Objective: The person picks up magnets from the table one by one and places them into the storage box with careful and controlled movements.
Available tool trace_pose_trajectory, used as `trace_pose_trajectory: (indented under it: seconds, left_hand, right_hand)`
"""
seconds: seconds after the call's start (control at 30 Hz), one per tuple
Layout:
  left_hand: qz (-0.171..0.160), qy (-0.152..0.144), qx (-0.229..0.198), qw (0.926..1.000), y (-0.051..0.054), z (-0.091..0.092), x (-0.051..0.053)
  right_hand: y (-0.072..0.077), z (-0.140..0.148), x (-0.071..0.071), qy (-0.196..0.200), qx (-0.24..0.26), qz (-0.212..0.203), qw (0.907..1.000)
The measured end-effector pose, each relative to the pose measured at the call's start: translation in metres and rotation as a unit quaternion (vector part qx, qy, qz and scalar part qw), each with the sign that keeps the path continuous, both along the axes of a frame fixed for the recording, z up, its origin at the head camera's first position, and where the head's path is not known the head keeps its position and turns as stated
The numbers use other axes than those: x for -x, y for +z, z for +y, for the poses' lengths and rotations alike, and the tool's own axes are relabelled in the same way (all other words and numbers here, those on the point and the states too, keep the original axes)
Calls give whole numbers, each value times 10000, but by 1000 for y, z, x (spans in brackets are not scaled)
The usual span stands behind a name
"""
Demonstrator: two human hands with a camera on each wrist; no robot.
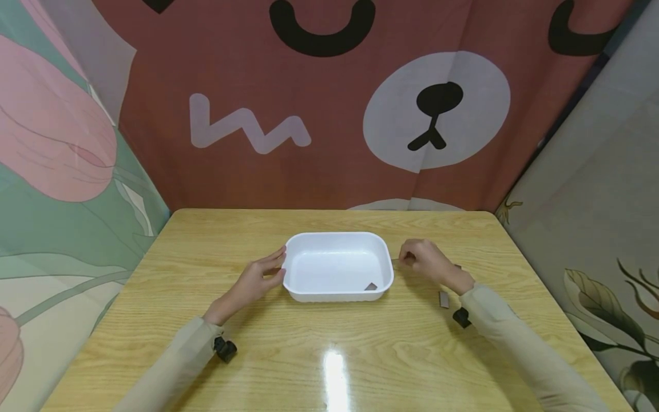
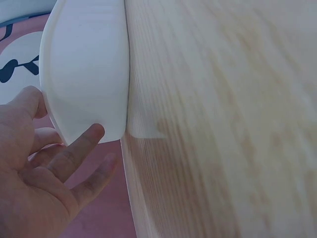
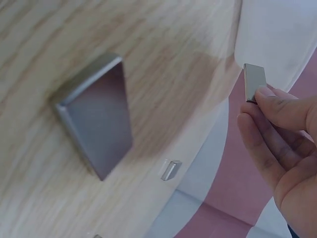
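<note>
A white rectangular tray (image 1: pixel 337 297) stands on the table with one small dark flat piece (image 1: pixel 370 286) inside, near its front right corner. My left hand (image 1: pixel 257 278) touches the tray's left end; in the left wrist view its fingers are spread, with fingertips against the tray wall (image 2: pixel 89 69). Just off the tray's right end, my right hand (image 1: pixel 424 260) pinches a small metallic rectangular block (image 3: pixel 255 82) between thumb and fingers. Another metallic block (image 3: pixel 96 116) lies on the table close to the right wrist camera, and a smaller-looking one (image 3: pixel 171 170) lies farther off.
The wooden table (image 1: pixel 288 355) has a block (image 1: pixel 444 299) lying below the right forearm, and another partly hidden behind the right wrist. A printed curtain (image 1: pixel 247 177) hangs behind the table's back edge, with more curtains at both sides.
</note>
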State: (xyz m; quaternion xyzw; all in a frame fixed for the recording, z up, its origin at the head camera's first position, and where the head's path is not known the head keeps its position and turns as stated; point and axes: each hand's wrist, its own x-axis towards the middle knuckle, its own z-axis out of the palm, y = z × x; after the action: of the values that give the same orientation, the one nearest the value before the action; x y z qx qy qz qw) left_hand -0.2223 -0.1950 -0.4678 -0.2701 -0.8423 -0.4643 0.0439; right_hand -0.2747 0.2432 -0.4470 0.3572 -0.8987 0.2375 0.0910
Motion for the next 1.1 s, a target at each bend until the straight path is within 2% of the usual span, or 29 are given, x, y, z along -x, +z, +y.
trace_pose_trajectory:
  seconds: [0.37, 0.83, 1.1]
  left_hand:
    - [-6, 10, 39, 10000, 0, 0, 0]
    - [67, 49, 115, 9999, 0, 0, -1]
    - [-39, 90, 174, 9998, 1, 0, -1]
  right_hand:
    - [11, -7, -1, -26, 199, 226, 9995]
    - [19, -10, -1, -90, 179, 301, 9993]
    - [23, -8, 1, -185, 79, 265, 9994]
